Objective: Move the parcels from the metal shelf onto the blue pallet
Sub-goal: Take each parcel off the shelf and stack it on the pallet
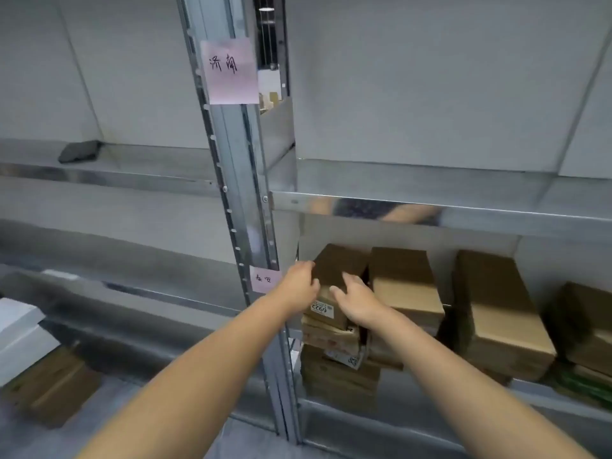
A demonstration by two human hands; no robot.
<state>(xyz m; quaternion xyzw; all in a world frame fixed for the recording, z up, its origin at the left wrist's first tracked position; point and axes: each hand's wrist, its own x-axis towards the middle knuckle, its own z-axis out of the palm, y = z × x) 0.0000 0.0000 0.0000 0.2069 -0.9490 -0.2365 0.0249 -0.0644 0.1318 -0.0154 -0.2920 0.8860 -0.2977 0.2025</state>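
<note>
A small brown cardboard parcel (337,270) with a white label reading 6922 lies on top of a stack of parcels (334,362) at the left end of the metal shelf (463,213). My left hand (299,286) grips its left side with curled fingers. My right hand (359,298) lies on its right front part, fingers spread over the top. More brown parcels stand to the right: a middle stack (404,286) and a larger box (500,313). The blue pallet is out of view.
A metal upright (238,180) with two pink paper notes (230,71) stands just left of my hands. A dark flat item (79,152) lies on the upper left shelf. Brown boxes (53,385) and a white box (20,332) sit low on the left.
</note>
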